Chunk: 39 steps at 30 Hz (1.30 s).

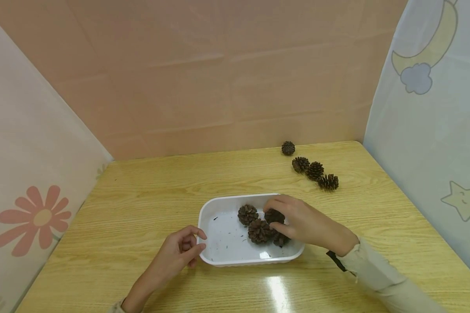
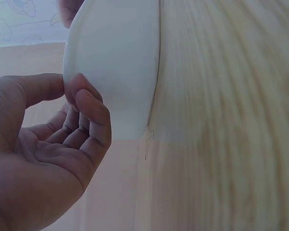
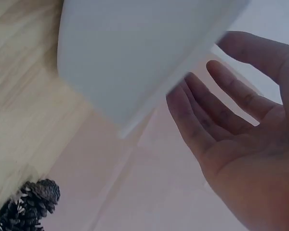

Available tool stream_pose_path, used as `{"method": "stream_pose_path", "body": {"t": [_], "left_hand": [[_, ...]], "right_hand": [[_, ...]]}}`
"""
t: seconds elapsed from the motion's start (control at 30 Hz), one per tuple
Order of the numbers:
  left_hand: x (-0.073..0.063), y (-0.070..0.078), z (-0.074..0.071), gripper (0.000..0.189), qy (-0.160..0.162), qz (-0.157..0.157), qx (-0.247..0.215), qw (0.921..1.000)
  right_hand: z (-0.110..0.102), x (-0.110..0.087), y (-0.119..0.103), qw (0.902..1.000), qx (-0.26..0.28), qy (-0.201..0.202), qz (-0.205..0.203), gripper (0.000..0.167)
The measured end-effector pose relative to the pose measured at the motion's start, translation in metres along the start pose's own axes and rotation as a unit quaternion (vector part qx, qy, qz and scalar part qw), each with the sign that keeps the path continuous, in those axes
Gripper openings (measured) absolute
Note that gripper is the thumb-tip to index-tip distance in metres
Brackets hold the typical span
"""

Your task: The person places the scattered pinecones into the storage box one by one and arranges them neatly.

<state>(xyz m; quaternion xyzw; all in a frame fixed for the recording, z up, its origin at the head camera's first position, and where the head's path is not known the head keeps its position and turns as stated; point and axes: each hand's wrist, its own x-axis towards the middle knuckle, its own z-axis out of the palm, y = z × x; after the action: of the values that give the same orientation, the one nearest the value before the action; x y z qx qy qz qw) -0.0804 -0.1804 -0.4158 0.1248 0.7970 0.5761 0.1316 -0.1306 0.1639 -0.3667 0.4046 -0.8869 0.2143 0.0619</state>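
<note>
A white plastic tray (image 1: 229, 232) with rounded corners sits on the wooden table. Its right half holds several brown pine cones (image 1: 260, 231). At the tray's left end, my left hand (image 1: 182, 250) pinches the rim between thumb and forefinger; the left wrist view shows its other fingers curled against the outer wall. My right hand (image 1: 297, 219) reaches over the right end, thumb and fingers curled around a dark pine cone (image 1: 274, 216) inside. In the right wrist view the tray's wall (image 3: 135, 57) hides that cone and the fingertips.
Several loose pine cones (image 1: 315, 171) lie at the table's back right, one (image 1: 288, 148) close to the back edge. Dark flakes are scattered on the tray floor. A peach cloth (image 1: 219, 87) stands behind the wooden table (image 1: 141, 191), with printed cloths on both sides.
</note>
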Motion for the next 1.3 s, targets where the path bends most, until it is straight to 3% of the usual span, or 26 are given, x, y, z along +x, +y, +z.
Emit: {"method": "stream_pose_path", "body": {"t": [0.47, 1.03, 1.3], "left_hand": [[-0.001, 0.001, 0.0, 0.027, 0.001, -0.001, 0.0, 1.0], [-0.001, 0.002, 0.0, 0.027, 0.001, 0.005, -0.002, 1.0], [-0.001, 0.002, 0.0, 0.027, 0.001, 0.006, -0.006, 1.0]], "right_hand": [[-0.025, -0.004, 0.033, 0.9944, -0.057, 0.086, 0.024, 0.031], [-0.042, -0.014, 0.084, 0.9868, -0.073, 0.092, 0.112, 0.026], [-0.049, -0.024, 0.106, 0.9804, -0.072, 0.071, 0.169, 0.029]]}}
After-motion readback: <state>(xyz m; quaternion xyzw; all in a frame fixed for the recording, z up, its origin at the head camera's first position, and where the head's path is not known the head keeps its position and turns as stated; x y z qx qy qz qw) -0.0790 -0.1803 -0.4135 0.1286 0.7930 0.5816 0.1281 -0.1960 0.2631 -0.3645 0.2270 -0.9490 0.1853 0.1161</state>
